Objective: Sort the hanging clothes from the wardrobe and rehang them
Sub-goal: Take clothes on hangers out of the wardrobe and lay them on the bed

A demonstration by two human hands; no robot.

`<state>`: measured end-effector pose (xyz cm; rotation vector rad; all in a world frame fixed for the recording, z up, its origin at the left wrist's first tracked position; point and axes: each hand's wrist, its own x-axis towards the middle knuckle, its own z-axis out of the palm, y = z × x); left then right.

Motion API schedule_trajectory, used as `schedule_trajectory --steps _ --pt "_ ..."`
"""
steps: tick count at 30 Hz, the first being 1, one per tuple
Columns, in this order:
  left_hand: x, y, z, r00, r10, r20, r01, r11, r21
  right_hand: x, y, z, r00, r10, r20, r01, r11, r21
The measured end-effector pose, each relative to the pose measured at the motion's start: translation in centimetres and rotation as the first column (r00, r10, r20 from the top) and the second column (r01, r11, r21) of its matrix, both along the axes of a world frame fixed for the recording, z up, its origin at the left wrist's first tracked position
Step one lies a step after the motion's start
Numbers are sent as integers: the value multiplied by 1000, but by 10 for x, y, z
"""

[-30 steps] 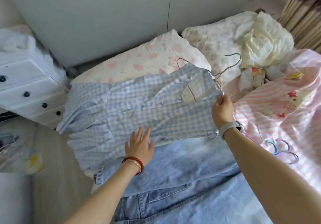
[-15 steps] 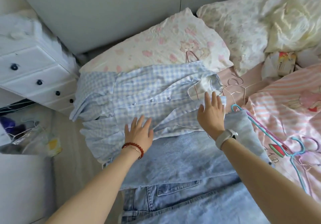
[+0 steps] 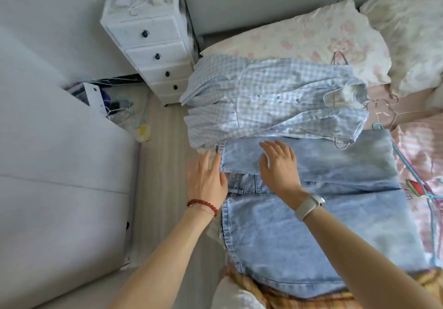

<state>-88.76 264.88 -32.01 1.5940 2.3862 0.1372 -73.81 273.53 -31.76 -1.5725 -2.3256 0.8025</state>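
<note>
A blue-and-white checked shirt point(image 3: 275, 100) lies flat across the bed, still on its thin wire hanger point(image 3: 341, 144). Just below it lie folded light-blue jeans point(image 3: 323, 162) on top of another denim piece point(image 3: 311, 244). My left hand point(image 3: 206, 179) is flat with straight fingers at the left edge of the jeans, touching the hem. My right hand point(image 3: 279, 164) rests flat and open on the jeans. Neither hand holds anything.
A white chest of drawers point(image 3: 153, 52) stands at the bed's left, with clutter point(image 3: 119, 107) on the floor beside it. Pillows point(image 3: 311, 35) lie at the head. Loose hangers point(image 3: 407, 164) lie on the pink striped cover point(image 3: 426, 145) at right.
Both hands left the checked shirt and moved down onto the jeans. The right hand let go of the shirt's hanger a second ago. The view has shifted left and downward.
</note>
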Motion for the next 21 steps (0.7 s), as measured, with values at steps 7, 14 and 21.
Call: schedule_trajectory --steps 7,14,21 --pt "15 -199 -2 988 93 123 -92 996 -13 -16 -165 -10 933 346 98 -343 938 -45" --pt "17 -415 16 953 256 160 -270 960 73 -43 -344 -12 606 752 259 -735 654 -178" --pt "-36 -608 55 678 729 -92 -718 684 127 -139 -479 23 201 958 204 -977 211 -25"
